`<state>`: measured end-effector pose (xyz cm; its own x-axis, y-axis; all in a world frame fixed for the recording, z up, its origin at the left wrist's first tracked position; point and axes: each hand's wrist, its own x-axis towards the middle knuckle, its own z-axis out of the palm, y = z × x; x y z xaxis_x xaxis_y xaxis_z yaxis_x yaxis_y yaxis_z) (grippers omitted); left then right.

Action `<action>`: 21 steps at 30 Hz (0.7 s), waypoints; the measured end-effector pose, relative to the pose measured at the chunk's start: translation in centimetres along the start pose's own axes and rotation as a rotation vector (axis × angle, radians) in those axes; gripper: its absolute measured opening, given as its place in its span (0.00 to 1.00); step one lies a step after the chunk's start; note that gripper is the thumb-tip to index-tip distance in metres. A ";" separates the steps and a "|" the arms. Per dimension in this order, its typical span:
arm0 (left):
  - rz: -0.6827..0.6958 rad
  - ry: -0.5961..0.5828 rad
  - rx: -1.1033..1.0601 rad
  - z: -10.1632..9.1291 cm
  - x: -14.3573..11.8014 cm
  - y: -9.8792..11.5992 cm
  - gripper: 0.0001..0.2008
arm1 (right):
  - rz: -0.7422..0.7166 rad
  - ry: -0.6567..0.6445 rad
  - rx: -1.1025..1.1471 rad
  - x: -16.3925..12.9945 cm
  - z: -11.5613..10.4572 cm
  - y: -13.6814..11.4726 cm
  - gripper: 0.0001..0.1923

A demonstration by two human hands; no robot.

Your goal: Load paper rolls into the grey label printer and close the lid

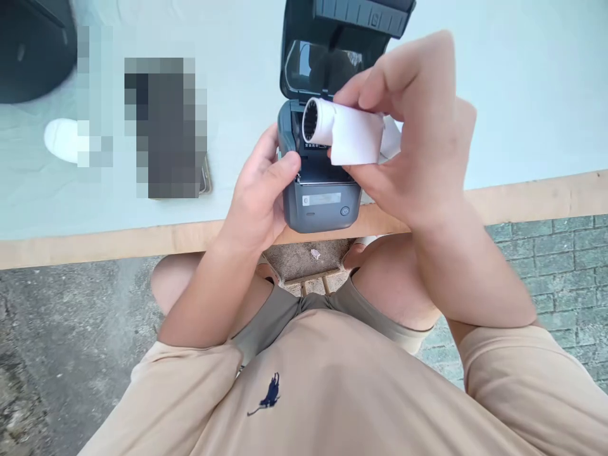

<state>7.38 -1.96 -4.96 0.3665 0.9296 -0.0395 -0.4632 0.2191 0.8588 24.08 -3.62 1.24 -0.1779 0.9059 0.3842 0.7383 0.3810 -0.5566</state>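
A small dark grey label printer [322, 215] stands at the table's near edge with its lid [327, 60] swung up and back. My left hand [266, 183] grips the printer's left side, thumb on the rim of the open bay. Above that bay, my right hand [418, 120] holds a white paper roll [356, 133] between thumb and fingers. The roll lies sideways, its hollow core facing left, with a loose flap of paper hanging down. Part of the bay is hidden behind the roll and my right hand.
The table [522, 95] has a pale blue top and a wooden front edge [546, 193]. To the left lie a blurred-out dark object [166, 126], a white rounded object [61, 139] and a large black item [33, 50]. A paper scrap [315, 254] rests below, between my knees.
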 end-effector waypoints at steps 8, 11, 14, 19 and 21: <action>-0.070 0.004 0.007 0.3 -0.9 1.1 0.22 | -0.196 0.019 -0.132 -0.4 0.4 1.0 0.05; -0.064 -0.018 -0.053 0.1 -0.7 0.9 0.20 | -0.305 0.106 -0.113 -1.1 0.8 0.7 0.02; -0.021 -0.057 -0.059 -0.1 -0.8 0.8 0.23 | -0.407 0.080 -0.072 -1.8 1.3 0.7 0.02; -0.048 -0.078 0.058 -0.4 -1.4 1.1 0.26 | -0.421 0.123 0.056 -2.3 0.8 1.1 0.03; -0.050 -0.079 0.070 -0.3 -1.4 1.1 0.28 | -0.236 0.203 0.079 -2.0 0.0 0.9 0.08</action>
<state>6.09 -2.89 -4.13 0.4516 0.8911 -0.0447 -0.3861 0.2403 0.8906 25.10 -5.03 -0.07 -0.1989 0.7389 0.6438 0.6380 0.5963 -0.4873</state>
